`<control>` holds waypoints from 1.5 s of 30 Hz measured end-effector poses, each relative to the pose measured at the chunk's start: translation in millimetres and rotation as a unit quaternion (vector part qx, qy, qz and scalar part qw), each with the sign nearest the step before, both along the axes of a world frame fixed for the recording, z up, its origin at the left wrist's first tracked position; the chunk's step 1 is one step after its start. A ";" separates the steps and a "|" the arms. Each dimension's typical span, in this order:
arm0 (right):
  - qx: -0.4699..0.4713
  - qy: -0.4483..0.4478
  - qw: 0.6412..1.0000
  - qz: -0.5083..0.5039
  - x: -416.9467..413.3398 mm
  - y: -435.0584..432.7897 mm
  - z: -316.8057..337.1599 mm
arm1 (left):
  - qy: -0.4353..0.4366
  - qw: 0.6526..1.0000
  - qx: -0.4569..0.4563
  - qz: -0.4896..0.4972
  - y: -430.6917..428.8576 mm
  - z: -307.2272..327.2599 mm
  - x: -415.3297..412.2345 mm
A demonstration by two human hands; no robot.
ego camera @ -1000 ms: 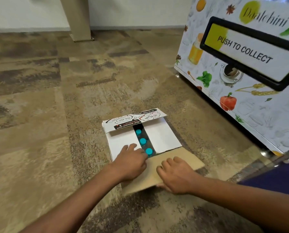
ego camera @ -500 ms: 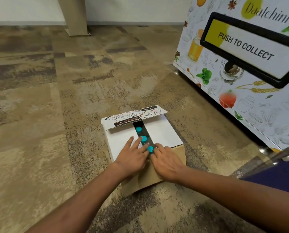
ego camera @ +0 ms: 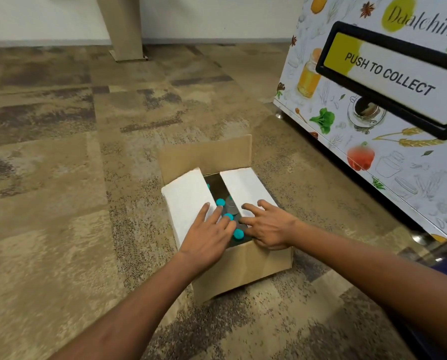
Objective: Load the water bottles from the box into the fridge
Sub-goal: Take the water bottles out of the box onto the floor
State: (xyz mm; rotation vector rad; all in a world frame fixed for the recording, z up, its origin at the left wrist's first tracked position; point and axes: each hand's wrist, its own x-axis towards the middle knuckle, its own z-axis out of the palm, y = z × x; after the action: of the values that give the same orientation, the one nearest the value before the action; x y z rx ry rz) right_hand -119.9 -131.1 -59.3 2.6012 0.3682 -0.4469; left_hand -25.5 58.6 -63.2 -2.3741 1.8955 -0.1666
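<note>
A cardboard box [ego camera: 243,268] stands on the carpet in front of me. Its far flap [ego camera: 206,154] stands upright, and two white inner flaps lie partly open with a gap between them. In that gap I see the teal caps of water bottles [ego camera: 220,202]. My left hand [ego camera: 206,237] rests with spread fingers on the left white flap [ego camera: 184,196], fingertips at the gap. My right hand [ego camera: 266,224] lies on the near end of the right white flap [ego camera: 245,187], fingers spread. The bottles' bodies are hidden inside the box.
A white machine [ego camera: 373,105] printed with vegetables and a "PUSH TO COLLECT" hatch [ego camera: 391,76] stands at the right, close to the box. A beige pillar base [ego camera: 125,27] rises at the back by the wall. Patterned brown carpet [ego camera: 61,178] lies all around.
The printed far flap has swung up and now stands upright. The near flap is folded down out of sight. Both hands moved onto the white inner flaps, which have spread apart.
</note>
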 end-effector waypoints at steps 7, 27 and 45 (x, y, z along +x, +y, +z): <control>0.015 -0.094 0.995 -0.008 3.6 -15.9 31.3 | -0.028 0.995 0.007 0.092 1.7 27.2 0.9; 0.050 -0.055 0.941 -0.330 -45.1 -68.9 -5.9 | 0.243 0.907 0.096 0.329 43.9 -11.4 66.4; 0.149 -0.117 0.968 -0.166 26.1 27.5 -17.5 | 0.086 0.979 0.033 0.184 30.5 -11.1 26.6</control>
State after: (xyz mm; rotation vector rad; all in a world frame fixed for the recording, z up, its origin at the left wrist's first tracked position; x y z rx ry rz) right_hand -93.9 -103.6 -76.8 2.9824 -0.0920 -0.1972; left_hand 1.1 89.1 -74.3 -2.7132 1.4519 0.1328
